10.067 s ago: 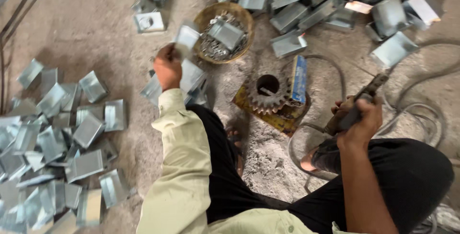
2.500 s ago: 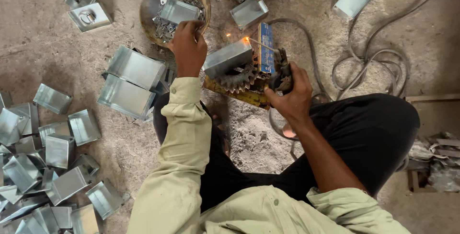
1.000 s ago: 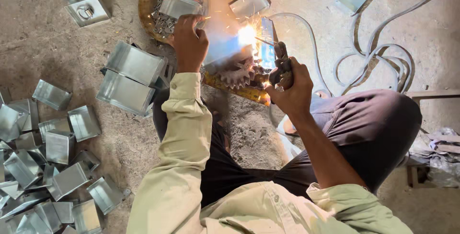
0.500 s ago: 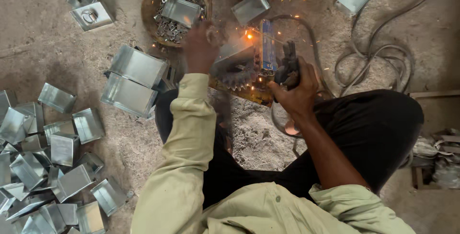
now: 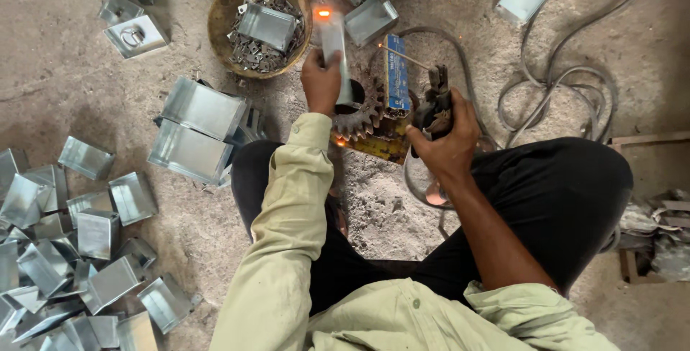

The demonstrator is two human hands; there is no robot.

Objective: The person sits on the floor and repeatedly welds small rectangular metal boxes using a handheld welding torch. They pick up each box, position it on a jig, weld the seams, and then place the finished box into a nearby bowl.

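Galvanised sheet-metal piece (image 5: 334,49), glowing orange at its far tip, is gripped by the left hand (image 5: 321,81) over a toothed gear (image 5: 359,110) on the floor. Right hand (image 5: 445,142) is closed around a black electrode holder (image 5: 433,103), beside a blue box (image 5: 395,81).

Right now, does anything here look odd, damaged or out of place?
The metal piece in the left hand glows orange at its far tip, plainly very hot, and a bare hand holds it. The right hand grips a welding holder. Folded metal boxes lie scattered on the dirt floor.
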